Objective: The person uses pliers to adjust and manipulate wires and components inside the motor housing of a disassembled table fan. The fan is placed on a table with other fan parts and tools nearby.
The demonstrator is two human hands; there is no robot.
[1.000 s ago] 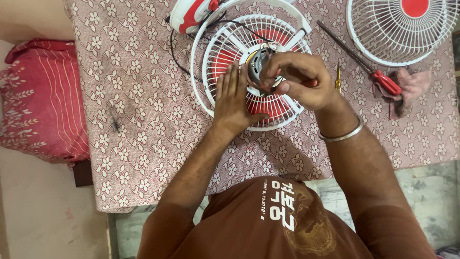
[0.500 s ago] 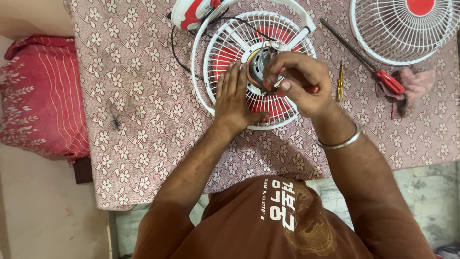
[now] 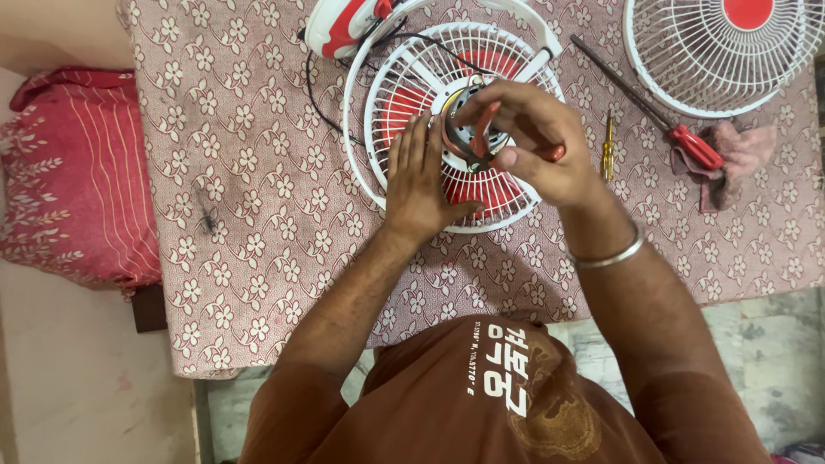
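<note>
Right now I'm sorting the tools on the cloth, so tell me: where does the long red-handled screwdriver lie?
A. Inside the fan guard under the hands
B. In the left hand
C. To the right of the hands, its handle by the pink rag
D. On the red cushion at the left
C: the screwdriver lies on the cloth right of the right hand, its handle against the rag.

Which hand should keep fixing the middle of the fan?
Probably the right hand: it grips a red-handled tool right at the motor hub. The left hand lies flat on the white fan guard, steadying it.
</note>
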